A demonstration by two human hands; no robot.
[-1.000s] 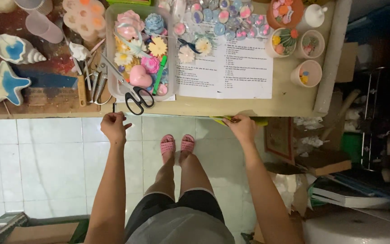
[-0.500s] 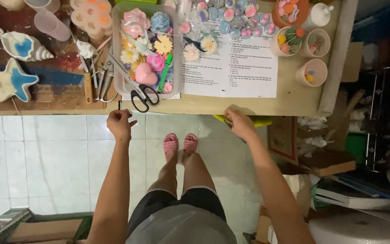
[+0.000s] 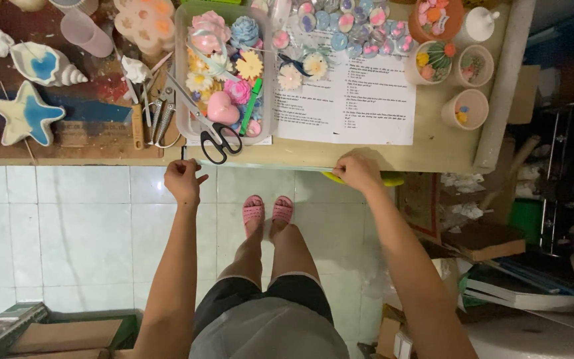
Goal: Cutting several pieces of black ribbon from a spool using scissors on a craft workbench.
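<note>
A thin clear strip, probably tape or film, is stretched along the near table edge between both hands. The left hand is closed at the strip's left end, at about 9 o'clock from the pink slippers; fingers are pinched together, though exactly what is clamped cannot be told. The right hand is curled over the strip's right end and over a yellow-green object, possibly a roll or dispenser, mostly hidden under the palm.

For this step to go well, the strip is best kept taut and level with the edge, with even tension from both ends so no sag or twist is formed, judging by how it lies.

Surface: a wooden table, crowded. A clear plastic tray of flower- and heart-shaped pieces is set at 12 o'clock from the left hand, with black-handled scissors laid across its near rim. A printed paper sheet is seen at 12 o'clock from the right hand. A blue-painted starfish and shell are at 10 o'clock; small cups at 2 o'clock.

Room: pale tiled floor; cardboard boxes at 7 o'clock; clutter and stacked books at 4 o'clock.
</note>
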